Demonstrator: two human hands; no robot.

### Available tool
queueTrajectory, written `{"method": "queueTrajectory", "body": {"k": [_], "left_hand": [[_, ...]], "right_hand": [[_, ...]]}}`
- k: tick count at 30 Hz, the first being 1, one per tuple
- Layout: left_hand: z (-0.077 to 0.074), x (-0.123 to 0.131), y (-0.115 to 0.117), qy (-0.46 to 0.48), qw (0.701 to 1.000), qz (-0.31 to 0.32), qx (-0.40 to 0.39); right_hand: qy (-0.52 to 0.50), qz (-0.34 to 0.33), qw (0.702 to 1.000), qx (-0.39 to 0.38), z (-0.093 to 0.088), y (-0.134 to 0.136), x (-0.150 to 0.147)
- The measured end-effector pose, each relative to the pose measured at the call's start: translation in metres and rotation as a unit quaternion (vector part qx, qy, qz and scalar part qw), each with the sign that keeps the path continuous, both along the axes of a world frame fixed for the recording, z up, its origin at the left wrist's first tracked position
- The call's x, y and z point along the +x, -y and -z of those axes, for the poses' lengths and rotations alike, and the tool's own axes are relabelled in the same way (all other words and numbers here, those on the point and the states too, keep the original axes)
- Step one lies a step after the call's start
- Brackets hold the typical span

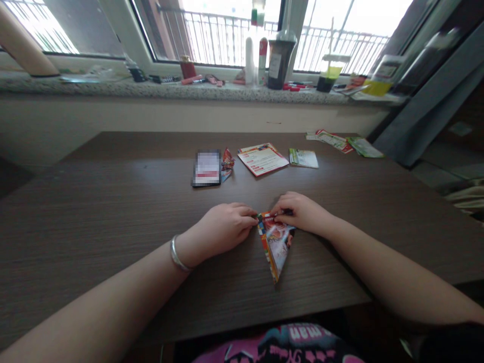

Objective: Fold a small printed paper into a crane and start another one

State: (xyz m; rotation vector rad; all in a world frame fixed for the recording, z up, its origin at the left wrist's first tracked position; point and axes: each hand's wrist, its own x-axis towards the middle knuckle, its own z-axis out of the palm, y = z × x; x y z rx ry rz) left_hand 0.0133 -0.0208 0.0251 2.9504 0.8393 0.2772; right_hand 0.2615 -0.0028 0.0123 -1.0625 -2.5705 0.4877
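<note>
A colourful printed paper, folded into a narrow triangle, lies on the brown table with its point toward the front edge. At its top left corner, my left hand has its fingers closed on the paper's edge; a silver bangle circles that wrist. My right hand pinches the top edge from the right, thumb and fingers closed on it. The fingertips of both hands partly cover the top of the triangle.
Beyond my hands lie a phone-like device, a crumpled or folded colourful paper, a stack of printed sheets, a small card stack and more cards. Cups and bottles stand on the windowsill.
</note>
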Motion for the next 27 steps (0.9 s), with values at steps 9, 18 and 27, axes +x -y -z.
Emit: {"method": "queueTrajectory", "body": {"k": [9,18,27], "left_hand": [[-0.003,-0.001,0.001,-0.015,1.000,-0.012,-0.004],[-0.007,0.002,0.003,-0.023,1.000,-0.013,-0.010],[-0.004,0.002,0.003,-0.006,1.000,-0.026,-0.014]], "right_hand": [[0.011,0.023,1.000,0.011,0.005,-0.002,-0.006],[0.014,0.081,0.996,0.031,0.005,0.003,-0.019],[0.018,0.108,0.994,0.019,0.004,0.005,-0.024]]}}
